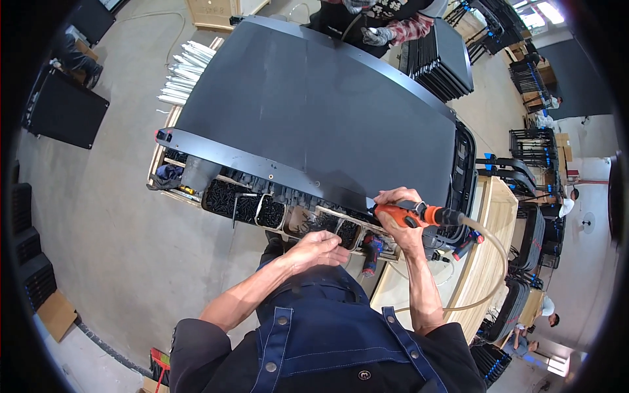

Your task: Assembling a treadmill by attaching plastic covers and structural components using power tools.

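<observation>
My right hand (pixel 401 216) is wrapped round an orange air screwdriver (pixel 429 215), whose clear hose (pixel 501 255) loops off to the right. The driver lies over the near rail's right end; whether its tip touches anything is hidden. In front of me stretches a dark flat deck (pixel 314 118), like a treadmill's, with grey side rails (pixel 242 157). My left hand (pixel 316 252) hovers just before the bins of black screws (pixel 270 213), its fingers curled together; anything inside them is too small to make out. Between my hands sits a blue and red cordless driver (pixel 372 254).
Opposite, a co-worker's gloved hand (pixel 377 36) is near the far rail. Stacked black panels (pixel 445 59) stand at the far right, wrapped white rods (pixel 190 72) at the left. A pale wooden crate (pixel 481 242) is close on my right. Black parts stand along both sides.
</observation>
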`<state>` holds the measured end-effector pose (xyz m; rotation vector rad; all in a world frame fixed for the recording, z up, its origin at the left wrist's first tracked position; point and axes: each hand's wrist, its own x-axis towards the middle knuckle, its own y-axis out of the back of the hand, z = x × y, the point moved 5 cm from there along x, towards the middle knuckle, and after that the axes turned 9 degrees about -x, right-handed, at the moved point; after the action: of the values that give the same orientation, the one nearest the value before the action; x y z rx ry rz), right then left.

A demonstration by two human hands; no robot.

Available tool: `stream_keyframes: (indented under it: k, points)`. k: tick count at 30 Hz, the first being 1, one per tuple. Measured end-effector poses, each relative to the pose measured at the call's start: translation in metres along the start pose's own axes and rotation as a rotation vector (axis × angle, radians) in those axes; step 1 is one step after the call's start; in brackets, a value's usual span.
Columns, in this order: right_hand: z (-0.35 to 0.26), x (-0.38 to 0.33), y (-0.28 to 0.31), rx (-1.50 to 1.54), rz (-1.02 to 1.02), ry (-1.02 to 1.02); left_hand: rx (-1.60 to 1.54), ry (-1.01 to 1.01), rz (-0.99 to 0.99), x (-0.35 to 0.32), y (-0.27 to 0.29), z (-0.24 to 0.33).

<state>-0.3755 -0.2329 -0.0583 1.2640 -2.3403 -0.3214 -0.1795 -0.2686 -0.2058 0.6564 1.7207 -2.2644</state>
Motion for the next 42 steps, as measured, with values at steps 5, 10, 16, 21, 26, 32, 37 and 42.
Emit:
stream_keyframes:
  k: [5, 10, 16, 21, 26, 32, 37, 42]
  points:
    - [-0.020, 0.004, 0.003, 0.132, -0.056, -0.076, 0.265, -0.080, 0.176, -0.011, 0.016, -0.011]
    - [-0.043, -0.013, 0.024, 0.630, 0.140, -0.053, -0.187, -0.256, 0.136, -0.018, 0.012, -0.009]
    - [-0.045, -0.029, 0.021, 0.818, 0.206, -0.100, -0.357, -0.370, -0.040, -0.017, -0.014, -0.003]
    - [-0.031, -0.034, 0.009, 0.921, 0.286, -0.184, -0.361, -0.438, -0.066, -0.026, -0.021, 0.005]
    - [-0.022, -0.035, -0.004, 0.941, 0.388, -0.280, -0.010, -0.593, 0.114, -0.043, -0.017, 0.025]
    - [-0.010, -0.028, -0.046, 0.861, 0.591, -0.398, 0.299, -0.685, 0.308, -0.055, 0.001, 0.062]
    - [-0.054, 0.022, -0.100, 0.619, 0.381, -0.119, -0.571, -0.422, -0.036, -0.033, 0.025, 0.088]
    - [-0.082, 0.057, -0.163, 0.268, 0.155, 0.042, -0.715, -0.315, 0.012, -0.031, 0.042, 0.121]
